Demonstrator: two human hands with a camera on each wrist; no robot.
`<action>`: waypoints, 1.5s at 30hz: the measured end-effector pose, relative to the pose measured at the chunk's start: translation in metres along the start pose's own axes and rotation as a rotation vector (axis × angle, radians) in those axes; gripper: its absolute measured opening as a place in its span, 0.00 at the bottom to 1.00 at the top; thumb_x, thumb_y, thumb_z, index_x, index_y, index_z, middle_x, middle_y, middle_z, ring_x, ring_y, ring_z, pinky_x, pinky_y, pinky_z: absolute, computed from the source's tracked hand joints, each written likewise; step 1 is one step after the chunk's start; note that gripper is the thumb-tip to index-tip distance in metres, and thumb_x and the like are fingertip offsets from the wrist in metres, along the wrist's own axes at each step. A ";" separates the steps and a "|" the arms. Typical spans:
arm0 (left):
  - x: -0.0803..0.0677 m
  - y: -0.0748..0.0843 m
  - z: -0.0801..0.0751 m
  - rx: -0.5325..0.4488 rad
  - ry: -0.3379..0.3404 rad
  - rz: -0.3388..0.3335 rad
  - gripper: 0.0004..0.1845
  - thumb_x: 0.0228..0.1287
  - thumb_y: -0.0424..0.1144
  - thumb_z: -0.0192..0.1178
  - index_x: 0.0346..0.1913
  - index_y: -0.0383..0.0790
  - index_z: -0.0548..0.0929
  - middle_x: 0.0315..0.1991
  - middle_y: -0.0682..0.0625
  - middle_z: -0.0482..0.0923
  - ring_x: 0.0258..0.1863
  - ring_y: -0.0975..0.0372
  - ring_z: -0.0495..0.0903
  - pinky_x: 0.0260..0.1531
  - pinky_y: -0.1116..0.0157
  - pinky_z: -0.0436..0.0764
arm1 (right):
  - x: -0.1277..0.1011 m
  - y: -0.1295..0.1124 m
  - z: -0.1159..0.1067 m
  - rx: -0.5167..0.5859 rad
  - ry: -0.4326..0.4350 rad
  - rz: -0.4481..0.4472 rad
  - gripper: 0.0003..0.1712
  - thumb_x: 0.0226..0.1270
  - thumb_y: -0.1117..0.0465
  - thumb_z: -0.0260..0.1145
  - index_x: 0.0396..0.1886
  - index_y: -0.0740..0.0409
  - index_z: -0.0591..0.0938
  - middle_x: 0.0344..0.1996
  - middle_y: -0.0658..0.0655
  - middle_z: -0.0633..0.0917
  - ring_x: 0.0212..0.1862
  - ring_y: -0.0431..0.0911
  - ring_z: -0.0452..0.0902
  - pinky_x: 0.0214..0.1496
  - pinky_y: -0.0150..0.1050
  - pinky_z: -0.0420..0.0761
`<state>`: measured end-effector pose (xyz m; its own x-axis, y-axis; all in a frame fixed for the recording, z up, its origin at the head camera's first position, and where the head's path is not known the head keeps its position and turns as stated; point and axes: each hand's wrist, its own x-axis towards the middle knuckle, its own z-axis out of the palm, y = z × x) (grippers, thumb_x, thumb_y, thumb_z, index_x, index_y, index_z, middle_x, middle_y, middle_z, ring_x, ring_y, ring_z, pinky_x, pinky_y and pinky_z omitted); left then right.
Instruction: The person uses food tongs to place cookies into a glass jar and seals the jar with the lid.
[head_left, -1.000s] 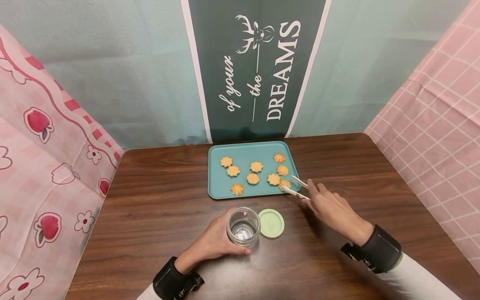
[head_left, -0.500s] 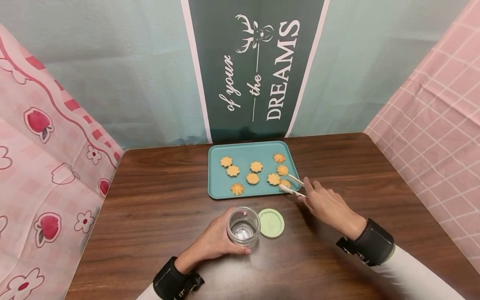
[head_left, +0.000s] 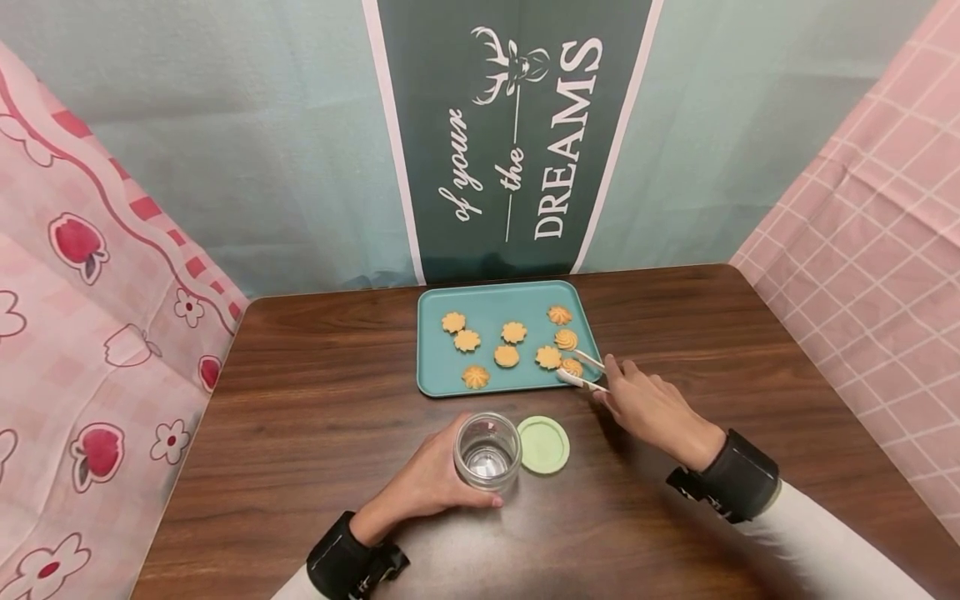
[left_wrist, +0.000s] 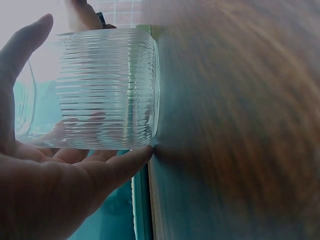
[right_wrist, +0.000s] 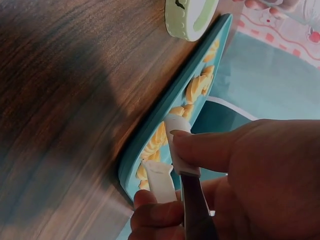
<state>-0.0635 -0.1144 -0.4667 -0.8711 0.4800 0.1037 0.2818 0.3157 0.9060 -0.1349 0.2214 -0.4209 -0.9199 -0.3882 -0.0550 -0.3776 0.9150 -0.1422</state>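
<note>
My left hand (head_left: 431,479) grips a clear glass jar (head_left: 487,454) that stands upright on the table, its mouth uncovered and no cookie visible inside. In the left wrist view, thumb and fingers lie on either side of the ribbed jar (left_wrist: 107,90). My right hand (head_left: 652,408) holds a pair of tongs (head_left: 581,381) with white tips. The tips are apart, one on each side of a swirled cookie (head_left: 572,367) at the tray's near right corner; whether they touch it I cannot tell. Several other cookies (head_left: 506,356) lie spread on the teal tray (head_left: 487,304).
A pale green round lid (head_left: 543,445) lies on the brown wooden table (head_left: 315,400), just right of the jar. Behind the table hang a green printed curtain (head_left: 517,208) and, at the right, a pink checked cloth (head_left: 862,225).
My right hand has shifted slightly left with the tongs, so the tips reach further along the swirled cookie. The left hand and jar stay in place.
</note>
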 end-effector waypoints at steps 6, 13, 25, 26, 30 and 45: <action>0.001 0.003 -0.001 0.004 -0.003 -0.015 0.49 0.41 0.43 0.89 0.69 0.41 0.75 0.59 0.48 0.85 0.58 0.54 0.84 0.61 0.54 0.81 | 0.003 -0.002 -0.001 0.006 -0.023 0.013 0.35 0.79 0.56 0.65 0.72 0.78 0.69 0.52 0.79 0.80 0.27 0.51 0.75 0.24 0.46 0.78; 0.001 0.002 -0.001 0.008 -0.001 -0.009 0.48 0.41 0.43 0.89 0.68 0.42 0.75 0.58 0.48 0.85 0.57 0.53 0.84 0.61 0.55 0.81 | 0.005 -0.001 -0.002 0.009 -0.062 0.036 0.36 0.79 0.55 0.65 0.72 0.80 0.69 0.54 0.80 0.80 0.33 0.57 0.82 0.28 0.52 0.82; 0.001 -0.002 0.000 0.005 -0.003 0.018 0.47 0.42 0.44 0.89 0.68 0.49 0.74 0.58 0.47 0.85 0.57 0.52 0.84 0.61 0.53 0.81 | 0.007 -0.001 -0.002 0.013 -0.103 0.057 0.35 0.80 0.55 0.65 0.71 0.78 0.69 0.52 0.77 0.81 0.35 0.57 0.81 0.31 0.53 0.82; 0.000 -0.003 0.000 0.005 -0.003 0.021 0.47 0.42 0.44 0.89 0.68 0.49 0.75 0.58 0.47 0.85 0.57 0.51 0.84 0.61 0.53 0.81 | 0.007 -0.001 -0.001 0.011 -0.098 0.055 0.35 0.79 0.55 0.65 0.71 0.78 0.70 0.51 0.76 0.81 0.34 0.56 0.81 0.30 0.53 0.82; 0.000 -0.003 0.001 0.007 -0.002 0.021 0.47 0.42 0.44 0.89 0.68 0.47 0.75 0.58 0.47 0.85 0.57 0.52 0.84 0.61 0.54 0.81 | 0.006 -0.001 0.000 -0.003 -0.070 0.045 0.33 0.79 0.55 0.65 0.70 0.76 0.71 0.47 0.74 0.82 0.32 0.56 0.80 0.28 0.53 0.81; 0.001 -0.002 0.001 0.002 -0.007 0.006 0.48 0.42 0.44 0.89 0.69 0.47 0.74 0.59 0.49 0.84 0.58 0.54 0.83 0.63 0.54 0.80 | 0.007 -0.003 0.000 -0.054 -0.040 0.049 0.30 0.78 0.55 0.66 0.69 0.72 0.75 0.35 0.63 0.81 0.27 0.51 0.74 0.24 0.49 0.75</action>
<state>-0.0644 -0.1143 -0.4692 -0.8667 0.4873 0.1063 0.2877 0.3143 0.9047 -0.1398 0.2155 -0.4210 -0.9330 -0.3455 -0.1006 -0.3380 0.9373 -0.0846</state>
